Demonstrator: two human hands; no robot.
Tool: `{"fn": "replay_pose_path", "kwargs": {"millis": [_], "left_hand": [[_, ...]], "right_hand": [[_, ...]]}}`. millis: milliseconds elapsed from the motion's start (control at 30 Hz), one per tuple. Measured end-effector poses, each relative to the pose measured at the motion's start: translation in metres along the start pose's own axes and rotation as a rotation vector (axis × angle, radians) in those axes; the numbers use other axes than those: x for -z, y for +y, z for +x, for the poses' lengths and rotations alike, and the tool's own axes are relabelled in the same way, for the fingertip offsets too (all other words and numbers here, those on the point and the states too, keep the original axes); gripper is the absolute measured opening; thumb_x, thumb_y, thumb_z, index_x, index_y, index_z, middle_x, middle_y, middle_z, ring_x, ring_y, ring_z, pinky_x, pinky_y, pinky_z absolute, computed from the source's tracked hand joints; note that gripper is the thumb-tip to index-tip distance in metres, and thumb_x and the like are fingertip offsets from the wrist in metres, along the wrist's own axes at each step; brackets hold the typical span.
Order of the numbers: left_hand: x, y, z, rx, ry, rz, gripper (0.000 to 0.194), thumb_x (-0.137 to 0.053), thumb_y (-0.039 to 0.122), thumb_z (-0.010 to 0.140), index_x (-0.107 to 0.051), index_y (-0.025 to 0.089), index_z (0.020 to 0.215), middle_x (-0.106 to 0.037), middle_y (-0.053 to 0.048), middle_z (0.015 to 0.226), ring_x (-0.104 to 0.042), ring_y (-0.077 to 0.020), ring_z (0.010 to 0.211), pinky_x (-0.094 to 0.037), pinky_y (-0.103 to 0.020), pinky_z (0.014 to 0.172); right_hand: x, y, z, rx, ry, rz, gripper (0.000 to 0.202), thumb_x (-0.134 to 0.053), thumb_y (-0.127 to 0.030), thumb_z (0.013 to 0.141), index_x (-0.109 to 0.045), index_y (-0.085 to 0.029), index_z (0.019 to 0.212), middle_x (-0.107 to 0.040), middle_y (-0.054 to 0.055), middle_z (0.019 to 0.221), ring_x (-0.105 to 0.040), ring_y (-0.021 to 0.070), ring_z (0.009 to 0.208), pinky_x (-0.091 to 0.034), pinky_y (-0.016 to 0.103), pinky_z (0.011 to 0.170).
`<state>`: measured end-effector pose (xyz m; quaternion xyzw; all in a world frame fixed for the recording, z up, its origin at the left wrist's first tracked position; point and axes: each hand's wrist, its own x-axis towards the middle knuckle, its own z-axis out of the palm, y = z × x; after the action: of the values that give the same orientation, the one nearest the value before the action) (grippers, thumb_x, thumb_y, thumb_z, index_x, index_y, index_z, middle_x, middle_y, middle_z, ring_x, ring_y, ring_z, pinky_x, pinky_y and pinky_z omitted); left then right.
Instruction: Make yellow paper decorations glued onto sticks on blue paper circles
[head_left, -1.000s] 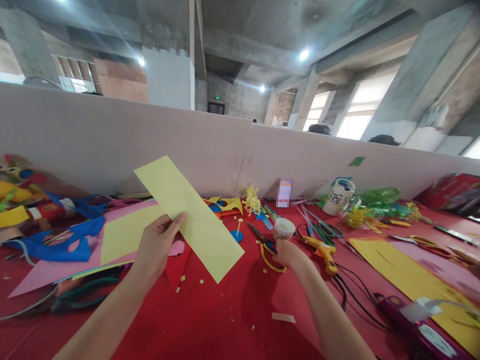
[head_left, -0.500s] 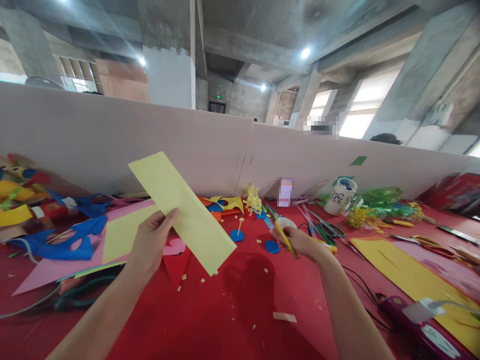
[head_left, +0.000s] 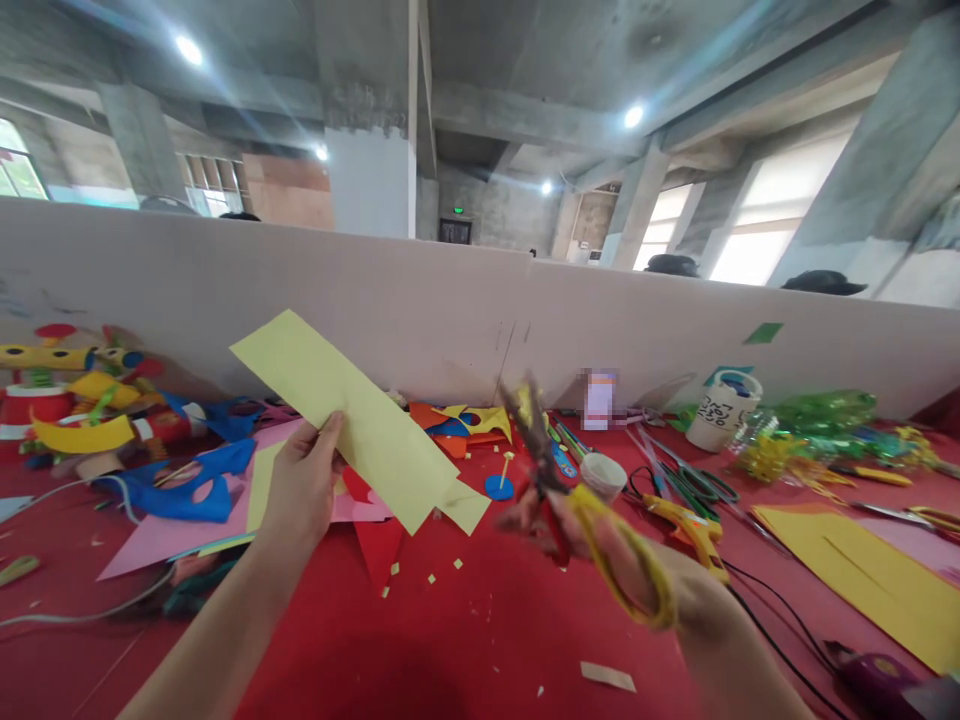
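- left hand (head_left: 300, 485) has the pale yellow paper (head_left: 356, 415) pinched between thumb and fingers, strip tilted up over the red counter (head_left: 420, 650)
- smaller yellow piece (head_left: 468, 508) pokes out by the strip's lower right end
- right hand (head_left: 611, 545) has the scissors (head_left: 541, 450), yellow and red handles, blades up and apart; super blurry, so can't tell how tight those fingers are
- white cup (head_left: 602, 478) sits just behind that hand, yellow glue gun (head_left: 688, 532) off to its right
- blue disc (head_left: 499, 488) with a little stick standing on it, between paper and scissors
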<state>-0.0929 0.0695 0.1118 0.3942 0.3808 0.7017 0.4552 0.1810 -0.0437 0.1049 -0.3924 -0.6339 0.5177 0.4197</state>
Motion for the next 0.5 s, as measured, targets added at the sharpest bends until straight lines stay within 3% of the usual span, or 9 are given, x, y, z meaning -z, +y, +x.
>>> {"fn": "replay_pose_path", "kwargs": {"millis": [100, 200, 300, 500], "left_hand": [[0.006, 0.003, 0.005, -0.052, 0.047, -0.024, 0.016, -0.07, 0.03, 0.065, -0.067, 0.021, 0.077, -0.07, 0.001, 0.077, -0.063, -0.0161, 0.071, -0.051, -0.023, 0.058], [0.009, 0.004, 0.009, -0.098, 0.104, -0.032, 0.013, -0.07, 0.03, 0.064, -0.066, 0.022, 0.074, -0.07, 0.001, 0.079, -0.064, -0.0162, 0.073, -0.052, -0.024, 0.06], [0.009, 0.003, 0.009, -0.096, 0.105, -0.011, 0.015, -0.071, 0.031, 0.063, -0.066, 0.022, 0.073, -0.07, 0.0, 0.08, -0.064, -0.0188, 0.076, -0.053, -0.026, 0.061], [0.003, 0.0, 0.002, -0.053, 0.018, 0.062, 0.022, -0.069, 0.033, 0.065, -0.067, 0.019, 0.082, -0.07, -0.002, 0.083, -0.064, -0.0206, 0.079, -0.052, -0.027, 0.062]], "right_hand": [[-0.012, 0.009, -0.002, -0.055, -0.107, -0.153, 0.038, -0.042, -0.057, 0.082, -0.053, -0.021, 0.079, -0.056, 0.001, 0.07, -0.059, 0.0165, 0.066, -0.047, 0.03, 0.062], [-0.026, 0.009, 0.004, -0.116, -0.165, -0.363, 0.045, -0.031, -0.06, 0.084, -0.045, -0.019, 0.073, -0.045, -0.002, 0.062, -0.051, 0.0119, 0.051, -0.04, 0.023, 0.047], [-0.036, 0.002, 0.008, -0.141, -0.192, -0.481, 0.05, -0.025, -0.065, 0.083, -0.038, -0.019, 0.07, -0.043, -0.001, 0.064, -0.049, 0.0113, 0.052, -0.039, 0.022, 0.046], [-0.038, 0.002, 0.009, -0.154, -0.185, -0.505, 0.052, -0.022, -0.068, 0.081, -0.036, -0.019, 0.07, -0.041, -0.002, 0.062, -0.048, 0.0117, 0.053, -0.037, 0.022, 0.046]]}}
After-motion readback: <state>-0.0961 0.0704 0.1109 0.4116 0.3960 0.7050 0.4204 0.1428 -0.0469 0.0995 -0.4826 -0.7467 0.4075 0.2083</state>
